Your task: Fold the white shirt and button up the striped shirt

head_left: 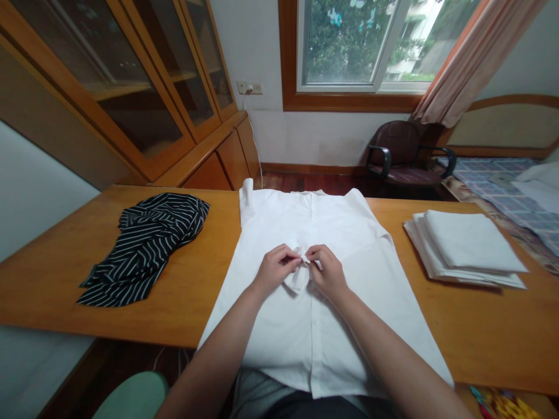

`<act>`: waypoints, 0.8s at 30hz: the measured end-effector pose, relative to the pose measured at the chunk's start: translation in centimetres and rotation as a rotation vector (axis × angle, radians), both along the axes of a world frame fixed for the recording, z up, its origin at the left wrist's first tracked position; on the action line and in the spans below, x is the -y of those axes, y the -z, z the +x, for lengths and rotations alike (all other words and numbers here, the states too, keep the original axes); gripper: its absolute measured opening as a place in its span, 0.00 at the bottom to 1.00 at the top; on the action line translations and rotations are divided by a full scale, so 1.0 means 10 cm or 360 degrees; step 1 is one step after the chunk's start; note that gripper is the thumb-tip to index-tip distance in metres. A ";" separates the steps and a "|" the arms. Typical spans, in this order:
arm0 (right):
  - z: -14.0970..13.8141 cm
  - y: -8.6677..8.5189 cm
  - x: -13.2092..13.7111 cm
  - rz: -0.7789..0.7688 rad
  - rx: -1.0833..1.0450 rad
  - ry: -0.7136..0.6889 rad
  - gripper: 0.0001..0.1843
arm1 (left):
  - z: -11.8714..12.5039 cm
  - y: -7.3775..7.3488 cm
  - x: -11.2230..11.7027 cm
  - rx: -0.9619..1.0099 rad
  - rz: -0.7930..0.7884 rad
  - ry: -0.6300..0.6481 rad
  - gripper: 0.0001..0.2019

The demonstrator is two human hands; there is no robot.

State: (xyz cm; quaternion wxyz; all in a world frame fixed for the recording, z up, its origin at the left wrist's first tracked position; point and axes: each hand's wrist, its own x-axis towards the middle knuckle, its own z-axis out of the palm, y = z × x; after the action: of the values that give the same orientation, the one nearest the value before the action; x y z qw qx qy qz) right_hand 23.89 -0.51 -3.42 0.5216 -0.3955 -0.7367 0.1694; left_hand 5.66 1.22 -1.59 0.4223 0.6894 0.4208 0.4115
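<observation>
A white button-up shirt (349, 326) lies spread over the table, its button strip running down the middle and its collar end at the far edge. Above its centre, both hands pinch a gathered piece of white cloth that looks like a sleeve cuff (299, 281). My left hand (279, 265) grips it from the left between thumb and forefinger. From the right, my right hand (325, 269) pinches the same cuff, the fingertips of both hands almost meeting. The fingers partly hide the small spot they hold.
On the wooden table (480, 337), a black-and-white striped garment (152, 244) lies crumpled at left. A stack of folded white cloth (471, 244) sits at right. Beyond are a glass-door cabinet (174, 139) and an armchair (395, 148). A green stool (133, 396) stands below the near left edge.
</observation>
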 end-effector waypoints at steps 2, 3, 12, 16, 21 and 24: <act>0.00 0.00 0.00 0.0001 -0.0006 0.0000 0.12 | 0.00 0.00 0.00 -0.0002 0.0012 0.0004 0.09; 0.00 0.00 0.00 0.0003 -0.0008 0.0000 0.12 | 0.00 0.00 0.00 0.0000 0.0021 0.0008 0.09; -0.01 0.00 0.00 -0.0019 -0.0028 0.0004 0.12 | 0.00 0.05 -0.02 0.0002 0.0177 -0.0002 0.06; -0.02 -0.01 0.00 -0.0032 -0.0045 0.0037 0.11 | 0.01 0.06 -0.03 -0.0011 0.0213 -0.0008 0.05; -0.02 -0.01 0.00 -0.0041 -0.0081 0.0048 0.10 | 0.00 0.08 -0.04 -0.0027 0.0237 -0.0020 0.04; -0.01 -0.02 0.00 -0.0083 -0.0089 0.0019 0.08 | -0.01 0.10 -0.04 -0.0035 0.0252 -0.0028 0.04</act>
State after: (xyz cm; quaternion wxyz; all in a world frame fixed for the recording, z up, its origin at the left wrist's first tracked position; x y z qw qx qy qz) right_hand 23.77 -0.47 -3.20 0.5326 -0.4084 -0.7148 0.1965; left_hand 5.54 1.65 -2.62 0.3584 0.7213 0.3976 0.4395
